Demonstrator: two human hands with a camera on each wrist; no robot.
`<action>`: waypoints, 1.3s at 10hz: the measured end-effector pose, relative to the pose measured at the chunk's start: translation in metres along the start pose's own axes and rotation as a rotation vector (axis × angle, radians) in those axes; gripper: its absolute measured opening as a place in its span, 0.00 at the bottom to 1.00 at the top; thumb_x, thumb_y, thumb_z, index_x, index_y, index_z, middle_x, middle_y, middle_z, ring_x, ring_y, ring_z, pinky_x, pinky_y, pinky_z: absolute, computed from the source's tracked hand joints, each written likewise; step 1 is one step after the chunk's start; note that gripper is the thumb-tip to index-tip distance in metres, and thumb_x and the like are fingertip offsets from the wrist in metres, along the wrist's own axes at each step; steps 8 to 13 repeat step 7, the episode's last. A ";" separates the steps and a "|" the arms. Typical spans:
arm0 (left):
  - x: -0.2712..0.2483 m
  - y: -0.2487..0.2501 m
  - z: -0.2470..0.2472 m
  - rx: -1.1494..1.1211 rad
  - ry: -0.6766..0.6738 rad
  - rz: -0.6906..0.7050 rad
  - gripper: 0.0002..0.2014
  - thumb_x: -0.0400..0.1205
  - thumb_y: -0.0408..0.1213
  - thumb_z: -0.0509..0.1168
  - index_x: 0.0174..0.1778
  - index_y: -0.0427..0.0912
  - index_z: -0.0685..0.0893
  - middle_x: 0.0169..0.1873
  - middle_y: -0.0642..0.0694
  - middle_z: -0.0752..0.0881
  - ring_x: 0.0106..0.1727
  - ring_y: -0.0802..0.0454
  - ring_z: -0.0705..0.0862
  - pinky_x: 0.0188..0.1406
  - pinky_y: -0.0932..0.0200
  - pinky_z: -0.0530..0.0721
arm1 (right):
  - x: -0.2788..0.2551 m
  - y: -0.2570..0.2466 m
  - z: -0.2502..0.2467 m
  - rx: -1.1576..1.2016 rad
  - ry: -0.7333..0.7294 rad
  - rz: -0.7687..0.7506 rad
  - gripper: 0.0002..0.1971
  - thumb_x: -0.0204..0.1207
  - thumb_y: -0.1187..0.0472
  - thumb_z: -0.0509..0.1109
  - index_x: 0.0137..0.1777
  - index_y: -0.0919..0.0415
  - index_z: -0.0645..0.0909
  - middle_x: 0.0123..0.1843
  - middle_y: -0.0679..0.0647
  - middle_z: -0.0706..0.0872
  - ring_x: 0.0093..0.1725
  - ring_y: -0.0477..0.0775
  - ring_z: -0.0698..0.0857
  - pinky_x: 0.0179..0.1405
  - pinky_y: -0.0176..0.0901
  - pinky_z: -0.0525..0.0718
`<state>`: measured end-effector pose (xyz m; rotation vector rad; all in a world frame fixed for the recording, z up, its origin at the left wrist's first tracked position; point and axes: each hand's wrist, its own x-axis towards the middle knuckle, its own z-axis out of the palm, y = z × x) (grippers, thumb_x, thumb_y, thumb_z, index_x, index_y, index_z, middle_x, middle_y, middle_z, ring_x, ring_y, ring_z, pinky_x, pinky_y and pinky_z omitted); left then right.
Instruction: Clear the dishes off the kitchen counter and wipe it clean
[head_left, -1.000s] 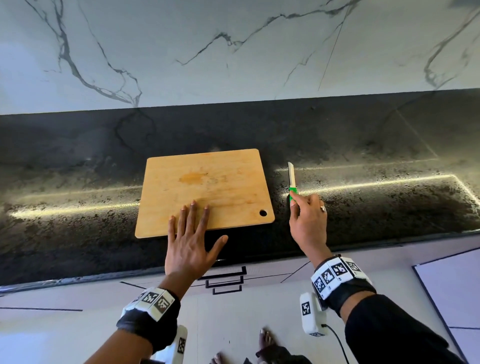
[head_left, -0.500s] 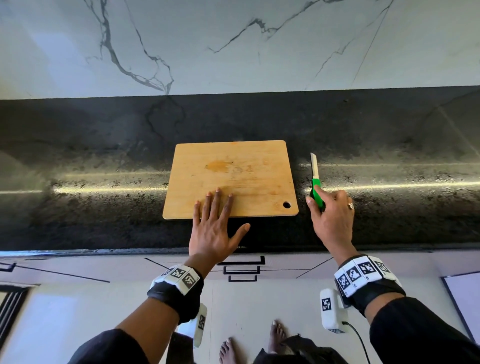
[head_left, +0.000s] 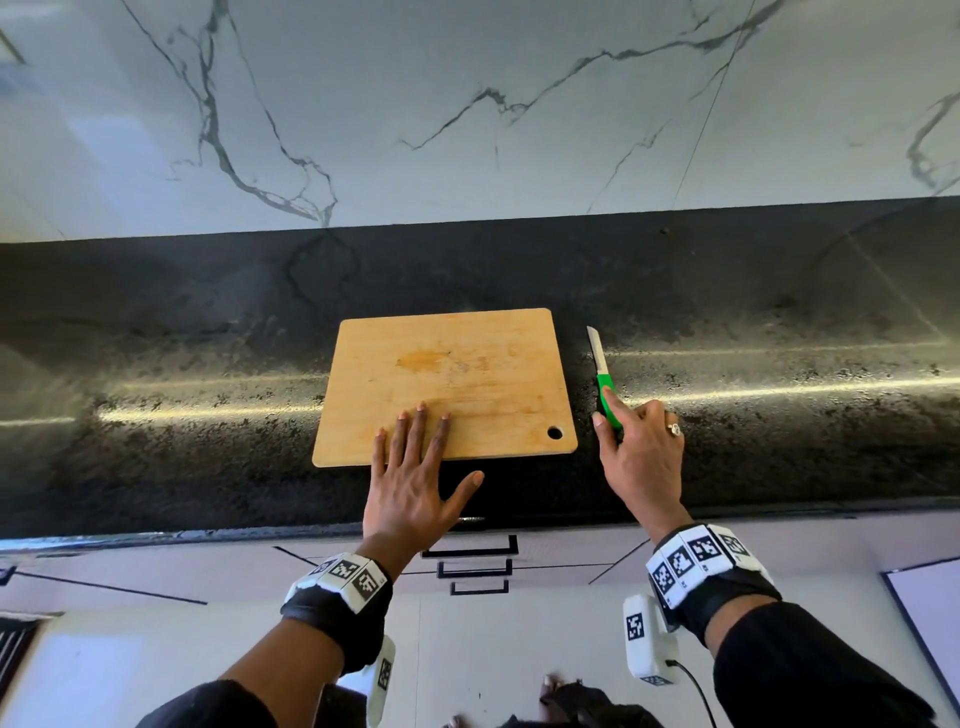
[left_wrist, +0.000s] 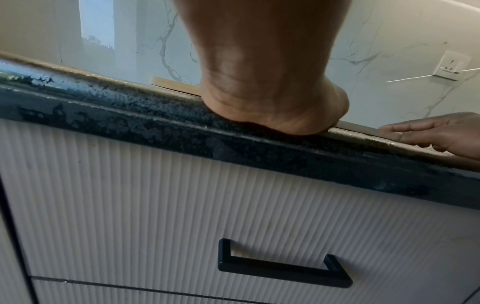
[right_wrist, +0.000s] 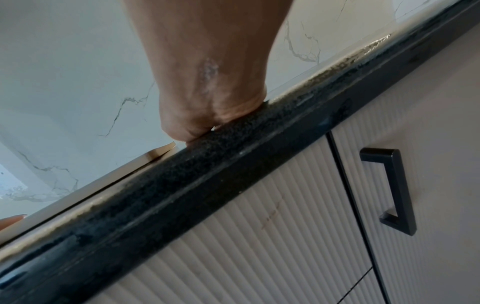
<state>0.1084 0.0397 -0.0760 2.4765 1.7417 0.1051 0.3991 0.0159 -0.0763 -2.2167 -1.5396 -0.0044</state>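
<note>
A wooden cutting board (head_left: 447, 374) lies flat on the black stone counter (head_left: 208, 364). My left hand (head_left: 436, 452) rests flat on the board's near edge, fingers straight and spread, thumb out over the counter. In the left wrist view the heel of that palm sits on the counter's front edge (left_wrist: 233, 144). Right of the board lies a knife (head_left: 602, 382) with a green handle and a pale blade pointing away. My right hand (head_left: 605, 413) pinches the handle between thumb and index finger. The knife is hidden in both wrist views.
A white marble wall (head_left: 467, 104) rises behind the counter, with a socket (left_wrist: 454, 65) on it to the right. Below the front edge are ribbed white drawers with black handles (left_wrist: 283, 267) (right_wrist: 394, 191). Bare feet show on the floor.
The head view has shifted, so board and knife sit further right in the picture. My left hand stays flat on the board. More of the green handle shows ahead of my right fingers.
</note>
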 end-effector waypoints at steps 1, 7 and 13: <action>0.000 0.000 0.000 0.001 -0.005 -0.001 0.43 0.80 0.75 0.38 0.86 0.55 0.39 0.86 0.47 0.37 0.86 0.47 0.34 0.85 0.39 0.40 | 0.000 -0.001 -0.001 -0.006 -0.009 -0.006 0.25 0.83 0.43 0.59 0.79 0.45 0.69 0.48 0.54 0.72 0.46 0.55 0.75 0.47 0.53 0.80; 0.049 0.017 -0.044 -0.306 0.437 0.168 0.20 0.75 0.34 0.72 0.63 0.49 0.84 0.58 0.49 0.83 0.56 0.46 0.82 0.59 0.50 0.73 | 0.025 -0.054 -0.027 0.229 0.021 -0.152 0.37 0.81 0.43 0.65 0.84 0.56 0.57 0.67 0.60 0.71 0.67 0.59 0.70 0.62 0.51 0.73; 0.049 0.017 -0.044 -0.306 0.437 0.168 0.20 0.75 0.34 0.72 0.63 0.49 0.84 0.58 0.49 0.83 0.56 0.46 0.82 0.59 0.50 0.73 | 0.025 -0.054 -0.027 0.229 0.021 -0.152 0.37 0.81 0.43 0.65 0.84 0.56 0.57 0.67 0.60 0.71 0.67 0.59 0.70 0.62 0.51 0.73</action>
